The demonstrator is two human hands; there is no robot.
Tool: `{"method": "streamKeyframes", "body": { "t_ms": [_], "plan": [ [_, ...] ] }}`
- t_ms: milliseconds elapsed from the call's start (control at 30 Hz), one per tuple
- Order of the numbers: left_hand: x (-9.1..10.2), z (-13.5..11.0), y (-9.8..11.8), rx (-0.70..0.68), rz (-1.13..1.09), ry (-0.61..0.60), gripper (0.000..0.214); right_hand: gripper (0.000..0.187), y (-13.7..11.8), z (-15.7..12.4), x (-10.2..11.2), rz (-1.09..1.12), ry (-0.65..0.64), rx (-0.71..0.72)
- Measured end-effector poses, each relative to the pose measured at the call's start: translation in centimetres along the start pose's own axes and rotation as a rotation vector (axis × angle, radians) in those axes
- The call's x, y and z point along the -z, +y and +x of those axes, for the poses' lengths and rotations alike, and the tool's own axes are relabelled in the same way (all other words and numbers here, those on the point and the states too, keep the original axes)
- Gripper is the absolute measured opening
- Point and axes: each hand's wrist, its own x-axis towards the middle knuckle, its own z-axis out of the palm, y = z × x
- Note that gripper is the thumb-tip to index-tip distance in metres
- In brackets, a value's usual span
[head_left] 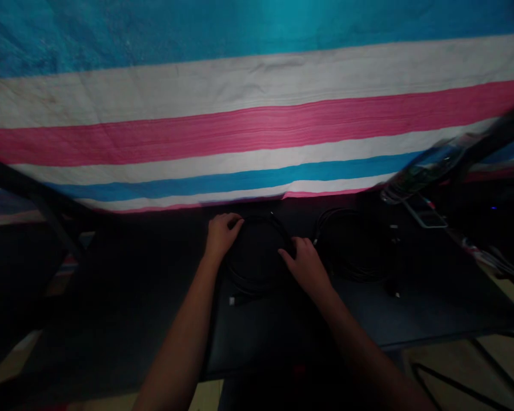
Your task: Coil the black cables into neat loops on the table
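A coiled black cable (251, 287) lies on the dark tabletop between my two hands, with a pale-tipped connector (232, 300) at its near side. My left hand (223, 231) is curled around the coil's upper left edge. On the opposite side, my right hand (306, 264) has the coil's right edge between thumb and fingers. The fingertips of both hands are partly lost in the dark. A second coil of black cable (360, 277) rests just right of my right hand, with light connector ends beside it.
The dark table (265, 337) backs onto a striped blue, white and pink sheet (257, 134). A clear plastic bottle (428, 171) and a phone-like device (426, 212) are at the back right. Dark slanted bars (53, 220) stand at the left. Pale wires (492, 260) lie far right.
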Motion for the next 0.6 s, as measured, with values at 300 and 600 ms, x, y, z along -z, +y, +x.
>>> {"method": "streamKeyframes", "body": {
  "t_ms": [300, 600],
  "plan": [
    [0.6, 0.2, -0.5, 0.109, -0.169, 0.064, 0.016, 0.011, -0.3, 6.8, -0.6, 0.236, 0.006, 0.217],
    [0.1, -0.2, 1.1, 0.093, -0.268, -0.014, 0.025, 0.028, 0.1, 6.5, -2.0, 0.747, 0.103, 0.248]
  ]
}}
